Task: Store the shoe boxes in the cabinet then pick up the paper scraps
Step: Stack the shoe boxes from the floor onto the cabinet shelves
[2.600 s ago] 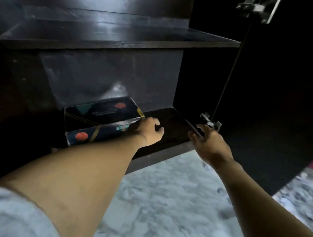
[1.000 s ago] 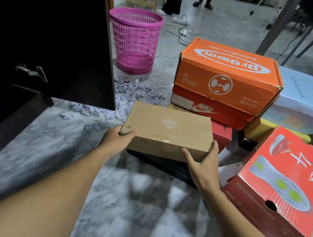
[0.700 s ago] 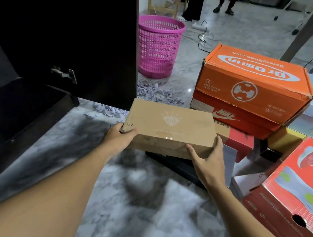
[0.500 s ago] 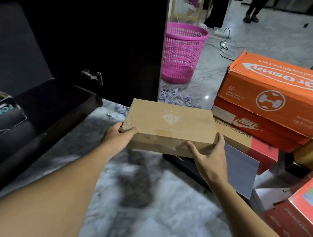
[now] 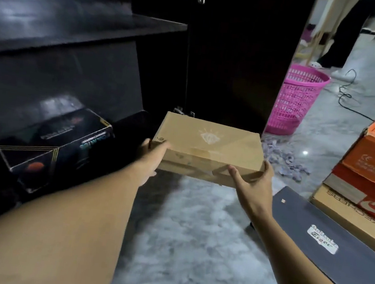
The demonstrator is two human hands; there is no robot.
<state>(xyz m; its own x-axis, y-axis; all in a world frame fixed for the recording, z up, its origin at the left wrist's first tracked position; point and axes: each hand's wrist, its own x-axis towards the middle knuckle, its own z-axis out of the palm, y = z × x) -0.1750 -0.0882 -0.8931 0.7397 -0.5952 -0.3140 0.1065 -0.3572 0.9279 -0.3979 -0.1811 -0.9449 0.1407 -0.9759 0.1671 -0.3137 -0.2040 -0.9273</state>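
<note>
Held box: plain brown cardboard shoe box (image 5: 209,149), in the air before the open dark wooden cabinet (image 5: 77,36).
Left hand (image 5: 155,152): fingers grasping its left end.
Right hand (image 5: 253,182): fingers grasping its right corner.
Bottom shelf: black printed shoe box (image 5: 52,147).
Floor: paper scraps (image 5: 283,157) beside pink basket (image 5: 296,100).

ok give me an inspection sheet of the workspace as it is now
surface: grey marble floor, bare in front of the cabinet
job's things: brown box held in the air; black box on the bottom shelf; stacked boxes at right; paper scraps on the floor
clutter: pink basket
grippers: left hand and right hand grip the brown box ends
cables: black cable on the floor
surroundings: someone's legs behind
</note>
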